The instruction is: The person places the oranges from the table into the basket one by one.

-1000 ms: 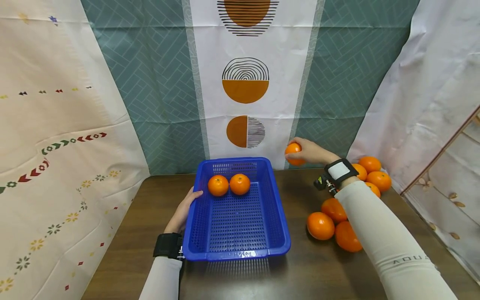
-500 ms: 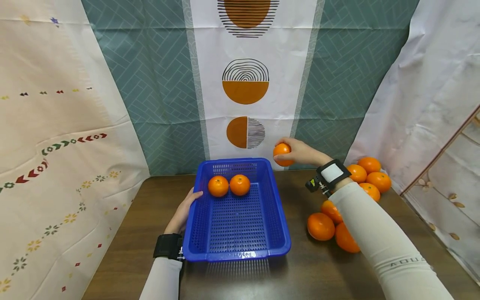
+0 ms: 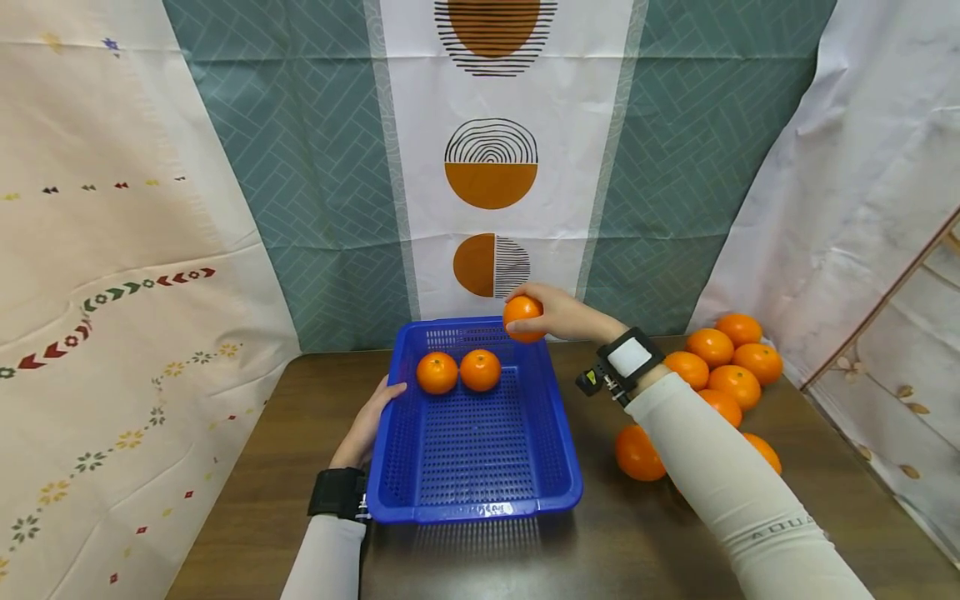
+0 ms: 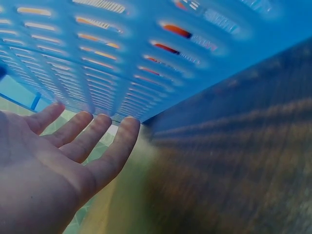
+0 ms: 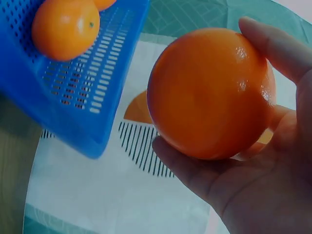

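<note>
My right hand grips an orange just above the back right rim of the blue plastic basket. In the right wrist view, thumb and fingers curve round this orange, which is off the table. Inside the basket, two oranges sit side by side near the back. My left hand holds the basket's left side, thumb over the rim. The left wrist view shows its fingers along the slotted outer wall.
Several more oranges are grouped on the right of the brown wooden table, partly hidden by my right forearm. Patterned cloths hang behind the table and at both sides.
My right hand has carried the orange leftward, from right of the basket to over its back right rim. More of the oranges on the table now show. The left hand and basket stay put.
</note>
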`<state>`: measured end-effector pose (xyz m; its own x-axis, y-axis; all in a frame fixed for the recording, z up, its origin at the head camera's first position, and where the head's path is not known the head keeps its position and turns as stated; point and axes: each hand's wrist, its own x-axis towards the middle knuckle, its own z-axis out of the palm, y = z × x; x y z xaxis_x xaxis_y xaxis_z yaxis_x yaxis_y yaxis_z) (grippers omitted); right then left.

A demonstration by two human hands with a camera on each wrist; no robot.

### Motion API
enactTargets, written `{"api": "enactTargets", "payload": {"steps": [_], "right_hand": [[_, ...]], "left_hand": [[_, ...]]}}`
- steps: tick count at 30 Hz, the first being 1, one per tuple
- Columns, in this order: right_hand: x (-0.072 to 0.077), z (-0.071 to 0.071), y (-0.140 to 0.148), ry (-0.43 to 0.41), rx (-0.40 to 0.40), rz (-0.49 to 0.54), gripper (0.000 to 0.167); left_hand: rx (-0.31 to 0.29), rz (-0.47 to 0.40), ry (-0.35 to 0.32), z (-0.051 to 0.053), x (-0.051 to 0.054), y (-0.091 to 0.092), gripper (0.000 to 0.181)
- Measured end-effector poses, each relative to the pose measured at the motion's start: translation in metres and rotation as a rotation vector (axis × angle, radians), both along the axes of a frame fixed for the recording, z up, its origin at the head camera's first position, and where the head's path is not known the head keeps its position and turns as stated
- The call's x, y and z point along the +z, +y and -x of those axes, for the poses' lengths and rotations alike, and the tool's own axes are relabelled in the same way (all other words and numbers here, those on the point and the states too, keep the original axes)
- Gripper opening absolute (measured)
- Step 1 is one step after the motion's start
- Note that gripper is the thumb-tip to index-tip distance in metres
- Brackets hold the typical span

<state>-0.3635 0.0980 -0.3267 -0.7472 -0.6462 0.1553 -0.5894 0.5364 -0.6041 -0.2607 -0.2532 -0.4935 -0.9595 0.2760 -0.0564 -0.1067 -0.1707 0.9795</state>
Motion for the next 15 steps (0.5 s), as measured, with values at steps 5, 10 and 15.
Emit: {"api": "enactTargets", "payload": {"steps": [5, 10, 15], "right_hand": [[-0.005, -0.006, -0.014, 0.015, 0.013, 0.007, 0.048], [-0.009, -0.012, -0.030, -0.027, 0.065, 0.026, 0.046], [-0.013, -0.017, -0.045, -0.077, 0.109, 0.033, 0.050]], "left_hand": [[0.007, -0.001, -0.009, 0.000, 0.000, 0.001, 0.060], [0.002, 0.000, -0.021, -0.001, 0.002, 0.002, 0.061], [0.002, -0.003, -0.015, -0.003, 0.001, 0.002, 0.061]]}}
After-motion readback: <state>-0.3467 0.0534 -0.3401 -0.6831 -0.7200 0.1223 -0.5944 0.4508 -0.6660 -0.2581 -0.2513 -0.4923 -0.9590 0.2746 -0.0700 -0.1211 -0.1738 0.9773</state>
